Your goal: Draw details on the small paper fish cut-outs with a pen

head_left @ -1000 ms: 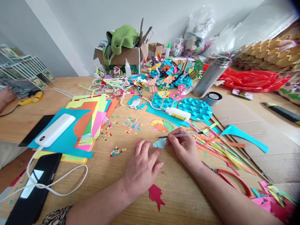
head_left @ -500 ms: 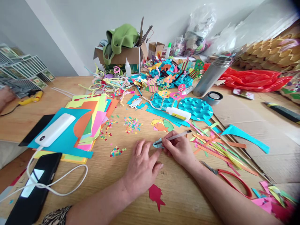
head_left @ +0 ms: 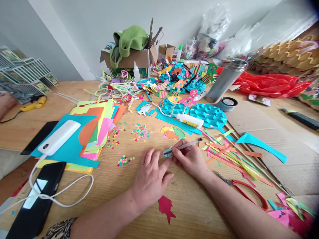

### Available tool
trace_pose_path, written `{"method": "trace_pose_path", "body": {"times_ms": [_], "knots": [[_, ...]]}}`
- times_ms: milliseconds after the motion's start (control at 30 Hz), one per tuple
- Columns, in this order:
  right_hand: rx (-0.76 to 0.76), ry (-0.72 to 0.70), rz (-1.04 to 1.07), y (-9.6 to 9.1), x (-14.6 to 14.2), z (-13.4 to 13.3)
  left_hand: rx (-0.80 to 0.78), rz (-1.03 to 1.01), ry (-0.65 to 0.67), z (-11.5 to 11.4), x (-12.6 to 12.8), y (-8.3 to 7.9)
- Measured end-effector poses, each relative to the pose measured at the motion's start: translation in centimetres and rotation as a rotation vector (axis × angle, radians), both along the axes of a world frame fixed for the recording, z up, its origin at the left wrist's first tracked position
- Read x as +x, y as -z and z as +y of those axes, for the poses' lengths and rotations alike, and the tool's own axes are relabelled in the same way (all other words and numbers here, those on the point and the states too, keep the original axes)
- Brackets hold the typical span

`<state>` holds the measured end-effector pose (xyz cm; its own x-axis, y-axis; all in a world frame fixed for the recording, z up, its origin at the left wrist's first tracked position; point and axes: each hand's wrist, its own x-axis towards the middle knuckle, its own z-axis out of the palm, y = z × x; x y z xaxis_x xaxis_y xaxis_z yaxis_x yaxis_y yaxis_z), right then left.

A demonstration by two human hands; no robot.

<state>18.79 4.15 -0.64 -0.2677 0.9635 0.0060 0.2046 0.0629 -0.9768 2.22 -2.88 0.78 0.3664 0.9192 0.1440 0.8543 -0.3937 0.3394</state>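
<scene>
In my right hand (head_left: pixel 188 156) is a slim pen (head_left: pixel 187 144), gripped near its tip, which rests on a small light-blue paper fish (head_left: pixel 167 151). My left hand (head_left: pixel 154 169) lies flat on the table with fingers spread, its fingertips at the fish's lower edge. Part of the fish is hidden by my fingers. A red paper fish (head_left: pixel 166 208) lies below my left wrist. Beyond my hands, orange, yellow and green paper fish (head_left: pixel 171 133) sit in a small overlapping group. Paper dots (head_left: pixel 124 161) lie left of my left hand.
Red-handled scissors (head_left: pixel 250 192) and paper strips (head_left: pixel 234 154) lie right of my forearm. A glue bottle (head_left: pixel 189 120) and a steel flask (head_left: pixel 225 81) are behind. At left are coloured paper sheets (head_left: pixel 88 161), a power bank (head_left: pixel 59 137) and a phone (head_left: pixel 37 199). Another person's hand (head_left: pixel 6 103) shows far left.
The pen tip has shifted very slightly on the light-blue fish. Otherwise both hands and the things around them are nearly unchanged.
</scene>
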Motion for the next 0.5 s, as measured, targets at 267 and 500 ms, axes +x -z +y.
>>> {"method": "trace_pose_path", "body": {"times_ms": [267,500], "knots": [[0.009,-0.016,-0.013,0.00,0.01,0.05,-0.007,0.009,0.004,0.04,0.04,-0.10],[0.008,-0.014,-0.020,-0.10,-0.04,0.02,0.008,0.007,0.004,0.02,0.00,-0.01]]}}
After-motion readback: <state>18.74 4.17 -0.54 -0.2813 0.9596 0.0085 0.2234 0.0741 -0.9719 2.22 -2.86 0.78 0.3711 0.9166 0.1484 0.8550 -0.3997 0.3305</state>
